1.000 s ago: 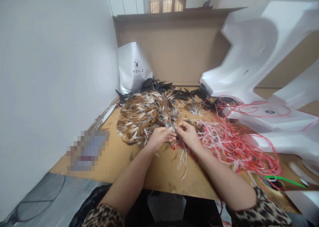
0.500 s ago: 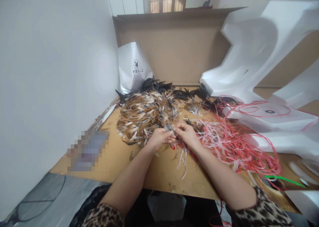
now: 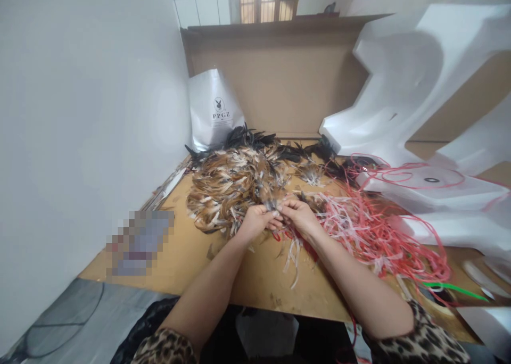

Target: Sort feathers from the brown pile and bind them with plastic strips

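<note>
My left hand [image 3: 259,219] and my right hand [image 3: 298,215] meet over the middle of the table, fingertips pinched close together. Between them is a small bunch of feathers [image 3: 273,196], brown and grey, pointing away from me. Just behind and left of my hands spreads a large pile of brown and cream feathers [image 3: 223,188]. A tangle of red and white ribbon strips [image 3: 367,231] lies to the right of my right hand. Pale ribbon ends [image 3: 294,257] hang below my fingers. Exactly how each fingertip grips is too small to tell.
A silver-white bag [image 3: 213,106] stands at the back left, with black feathers [image 3: 249,136] before it. Cardboard [image 3: 275,76] walls off the back. White foam pieces [image 3: 399,92] crowd the right side. A green strip [image 3: 457,289] lies at the right front; a blurred-out patch [image 3: 143,244] is at left.
My hands stay at nearly the same spot, pinched together at the feather bunch. Only small finger shifts show, and the view has moved very slightly.
</note>
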A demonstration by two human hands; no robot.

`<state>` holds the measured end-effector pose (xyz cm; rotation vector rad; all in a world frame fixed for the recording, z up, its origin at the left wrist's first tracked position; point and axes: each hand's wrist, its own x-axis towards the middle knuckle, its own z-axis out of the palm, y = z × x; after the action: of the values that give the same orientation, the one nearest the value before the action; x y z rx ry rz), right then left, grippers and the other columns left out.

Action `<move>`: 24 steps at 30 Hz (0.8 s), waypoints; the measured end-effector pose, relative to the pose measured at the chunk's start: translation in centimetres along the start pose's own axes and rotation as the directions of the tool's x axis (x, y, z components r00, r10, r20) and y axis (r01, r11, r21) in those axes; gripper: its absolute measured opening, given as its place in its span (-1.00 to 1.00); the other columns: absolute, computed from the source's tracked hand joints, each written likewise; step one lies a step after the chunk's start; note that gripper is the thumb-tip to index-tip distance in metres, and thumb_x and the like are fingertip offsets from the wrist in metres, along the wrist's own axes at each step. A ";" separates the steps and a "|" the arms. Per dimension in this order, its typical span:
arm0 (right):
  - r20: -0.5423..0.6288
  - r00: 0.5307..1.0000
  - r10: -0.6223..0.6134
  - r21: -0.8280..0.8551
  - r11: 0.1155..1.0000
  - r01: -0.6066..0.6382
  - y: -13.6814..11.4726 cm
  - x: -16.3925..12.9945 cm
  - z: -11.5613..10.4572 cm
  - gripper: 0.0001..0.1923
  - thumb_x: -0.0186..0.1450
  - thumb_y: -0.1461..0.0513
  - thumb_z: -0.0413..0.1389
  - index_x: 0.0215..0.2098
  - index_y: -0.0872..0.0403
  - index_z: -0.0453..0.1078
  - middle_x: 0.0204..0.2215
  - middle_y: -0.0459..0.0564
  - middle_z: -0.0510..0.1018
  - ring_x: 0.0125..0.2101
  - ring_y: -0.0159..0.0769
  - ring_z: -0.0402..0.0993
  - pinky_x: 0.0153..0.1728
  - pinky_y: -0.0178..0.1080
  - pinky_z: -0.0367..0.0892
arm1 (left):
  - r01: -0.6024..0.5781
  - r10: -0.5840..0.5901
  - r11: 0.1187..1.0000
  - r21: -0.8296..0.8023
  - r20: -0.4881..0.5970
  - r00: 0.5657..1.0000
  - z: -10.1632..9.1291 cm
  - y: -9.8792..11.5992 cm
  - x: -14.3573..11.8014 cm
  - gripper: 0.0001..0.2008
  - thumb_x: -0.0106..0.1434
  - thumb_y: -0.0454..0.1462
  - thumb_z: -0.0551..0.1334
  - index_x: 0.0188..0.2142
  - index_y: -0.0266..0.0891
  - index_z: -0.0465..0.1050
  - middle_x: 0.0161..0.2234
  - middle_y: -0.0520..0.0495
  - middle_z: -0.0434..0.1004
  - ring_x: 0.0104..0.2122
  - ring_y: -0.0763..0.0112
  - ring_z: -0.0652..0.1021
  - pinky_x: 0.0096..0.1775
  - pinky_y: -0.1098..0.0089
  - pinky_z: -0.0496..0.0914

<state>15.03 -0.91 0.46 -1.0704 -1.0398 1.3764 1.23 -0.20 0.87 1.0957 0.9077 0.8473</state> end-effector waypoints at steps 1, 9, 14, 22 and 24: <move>-0.013 1.000 -0.013 0.002 1.000 0.013 -0.1 -0.1 0.1 -0.78 -0.07 0.15 0.22 -0.57 0.13 0.33 -0.74 -0.19 0.33 -0.74 -0.56 0.12 -0.68 -0.42 0.02 | -0.005 0.005 1.000 0.006 0.000 1.000 0.1 0.0 0.0 -0.73 -0.05 -0.19 0.26 -0.44 -0.41 0.41 -0.45 -0.18 0.50 -0.60 0.51 0.47 -0.55 0.52 0.34; -0.033 0.992 -0.119 -0.038 0.992 0.118 -0.5 -0.2 0.4 -0.82 -0.06 0.16 0.21 -0.58 0.10 0.36 -0.64 -0.17 0.40 -0.60 -0.47 0.26 -0.49 -0.35 0.19 | -0.045 0.044 0.999 0.007 0.054 0.998 0.1 -0.1 0.0 -0.70 -0.06 -0.16 0.25 -0.47 -0.43 0.41 -0.46 -0.19 0.50 -0.58 0.49 0.48 -0.50 0.50 0.36; 0.086 0.987 -0.139 -0.227 0.961 0.155 -1.0 -0.4 -0.3 -0.77 -0.06 0.13 0.19 -0.54 0.12 0.35 -0.63 -0.16 0.39 -0.61 -0.47 0.24 -0.53 -0.36 0.17 | -0.110 0.102 0.990 0.085 0.092 0.991 0.0 -0.1 -0.1 -0.68 -0.03 -0.12 0.23 -0.47 -0.42 0.40 -0.55 -0.16 0.49 -0.58 0.43 0.49 -0.52 0.47 0.36; 0.029 0.954 -0.300 -0.580 0.772 0.260 -0.1 -0.7 -0.2 -0.70 -0.02 0.11 0.15 -0.68 0.13 0.20 -0.73 -0.18 0.24 -0.68 -0.50 0.11 -0.65 -0.39 0.06 | -0.173 0.145 0.961 0.216 0.141 0.979 -0.2 -1.1 0.1 -0.77 0.08 -0.20 0.13 -0.44 -0.39 0.36 -0.66 -0.05 0.43 -0.67 0.49 0.45 -0.55 0.46 0.37; 0.011 0.953 -0.301 -0.559 0.789 0.256 0.2 -0.7 -0.1 -0.73 0.00 0.11 0.13 -0.65 0.13 0.23 -0.73 -0.17 0.25 -0.68 -0.49 0.12 -0.66 -0.40 0.06 | -0.195 0.164 0.954 0.229 0.150 0.975 -0.2 -1.2 0.0 -0.80 0.10 -0.24 0.10 -0.43 -0.38 0.36 -0.67 -0.03 0.41 -0.66 0.50 0.45 -0.55 0.48 0.37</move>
<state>15.16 -1.58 0.32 -1.3093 -1.5266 0.7911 1.23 -0.42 -0.30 1.4477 0.8255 0.8169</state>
